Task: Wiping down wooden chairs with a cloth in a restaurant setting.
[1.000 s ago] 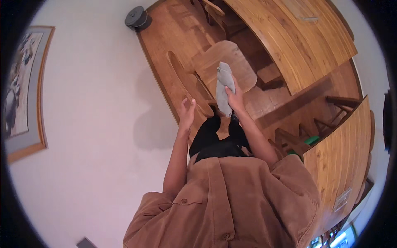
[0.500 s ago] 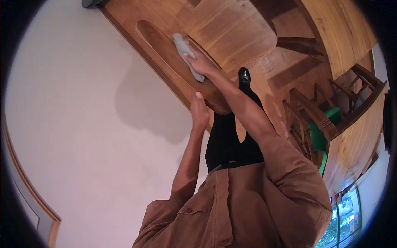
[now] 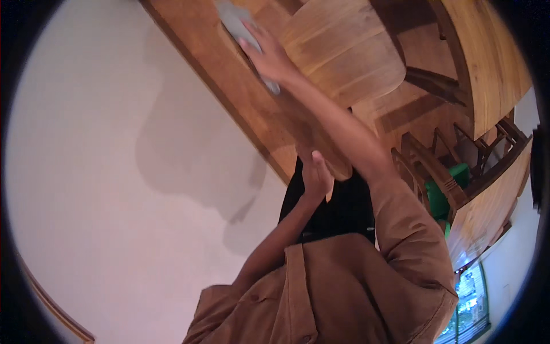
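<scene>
A long wooden board [image 3: 314, 131] with a rounded end slants away in front of me, now turned so that its face shows narrowly. At its near end my left hand [image 3: 318, 176] grips the edge, thumb up, its other fingers partly hidden. My right hand [image 3: 268, 56] reaches toward the far end and presses a grey cloth [image 3: 234, 22] against the board with fingers spread over it. The cloth hangs along the board's edge and covers much of the far end.
Beside the board on the right is a light wooden panel with rounded corners [image 3: 344, 49]. Further right stand a wooden table [image 3: 487, 63] and a chair with a green seat [image 3: 438, 198]. A white wall [image 3: 103, 172] fills the left; a window [image 3: 472, 301] is at lower right.
My right hand has slid the cloth up and away toward the far end. The board has tilted and its near end shifted right and closer, with my left hand moving right onto it.
</scene>
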Tool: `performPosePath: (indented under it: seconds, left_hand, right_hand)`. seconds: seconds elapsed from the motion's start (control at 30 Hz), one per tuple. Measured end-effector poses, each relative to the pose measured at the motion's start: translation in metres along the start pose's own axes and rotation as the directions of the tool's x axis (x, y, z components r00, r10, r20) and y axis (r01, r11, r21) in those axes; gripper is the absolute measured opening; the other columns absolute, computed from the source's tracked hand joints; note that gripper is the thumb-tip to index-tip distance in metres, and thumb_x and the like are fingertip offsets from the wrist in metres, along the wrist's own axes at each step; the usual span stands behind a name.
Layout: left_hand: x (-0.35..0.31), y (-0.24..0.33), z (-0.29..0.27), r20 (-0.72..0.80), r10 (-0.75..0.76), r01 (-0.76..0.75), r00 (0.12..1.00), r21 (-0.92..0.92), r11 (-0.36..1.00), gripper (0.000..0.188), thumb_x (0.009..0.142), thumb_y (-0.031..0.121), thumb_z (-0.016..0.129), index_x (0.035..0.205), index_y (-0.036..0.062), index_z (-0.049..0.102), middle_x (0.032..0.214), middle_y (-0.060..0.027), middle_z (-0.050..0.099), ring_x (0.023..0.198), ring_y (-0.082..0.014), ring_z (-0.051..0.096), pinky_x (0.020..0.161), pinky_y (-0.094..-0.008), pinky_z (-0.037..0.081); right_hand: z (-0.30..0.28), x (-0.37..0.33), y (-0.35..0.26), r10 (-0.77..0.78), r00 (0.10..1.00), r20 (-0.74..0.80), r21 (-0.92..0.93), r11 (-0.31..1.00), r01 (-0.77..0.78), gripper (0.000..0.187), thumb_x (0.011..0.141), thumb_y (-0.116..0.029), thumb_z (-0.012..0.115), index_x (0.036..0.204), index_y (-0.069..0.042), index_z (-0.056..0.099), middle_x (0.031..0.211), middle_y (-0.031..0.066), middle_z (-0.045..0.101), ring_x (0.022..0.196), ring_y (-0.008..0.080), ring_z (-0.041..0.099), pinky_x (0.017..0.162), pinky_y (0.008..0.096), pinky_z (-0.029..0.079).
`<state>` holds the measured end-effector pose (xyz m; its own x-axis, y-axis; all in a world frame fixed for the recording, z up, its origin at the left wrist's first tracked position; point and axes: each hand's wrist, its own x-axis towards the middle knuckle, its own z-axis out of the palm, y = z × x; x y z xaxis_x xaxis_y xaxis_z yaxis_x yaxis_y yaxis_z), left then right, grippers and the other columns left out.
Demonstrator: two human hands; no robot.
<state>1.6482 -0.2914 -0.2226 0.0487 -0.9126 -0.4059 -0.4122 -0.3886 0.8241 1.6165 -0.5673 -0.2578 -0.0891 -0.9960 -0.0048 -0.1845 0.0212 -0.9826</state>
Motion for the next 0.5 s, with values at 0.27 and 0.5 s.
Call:
performPosePath:
  seconds: [0.27, 0.5]
  left_hand:
    - [0.020, 0.013, -0.015, 0.093, 0.101, -0.098, 0.991, -0.031, 0.995, 0.075, 0.103, 0.052, 0.026, 0.147, -0.0074, 0.012, 0.142, -0.0350, 0.030, 0.117, -0.0502, 0.051, 0.096, -0.0490, 0.045]
    - [0.021, -0.007, -0.012, 0.099, 0.157, -0.146, 0.983, -0.108, 0.983, 0.091, 0.096, 0.066, 0.034, 0.144, -0.0098, 0.016, 0.127, -0.0348, 0.045, 0.111, -0.0486, 0.055, 0.091, -0.0504, 0.046]
  right_hand:
    - [-0.037, -0.082, 0.018, 0.140, 0.982, 0.125, -0.154, 0.981, -0.121, 0.059, 0.098, -0.044, 0.052, 0.144, -0.007, 0.044, 0.146, 0.0242, 0.042, 0.136, 0.0405, 0.040, 0.111, 0.0434, 0.033]
    - [-0.156, -0.300, -0.032, 0.673, 0.727, 0.136, -0.291, 0.728, -0.621, 0.053, 0.100, -0.033, 0.052, 0.141, 0.000, 0.045, 0.144, 0.0210, 0.044, 0.134, 0.0332, 0.043, 0.111, 0.0407, 0.032]
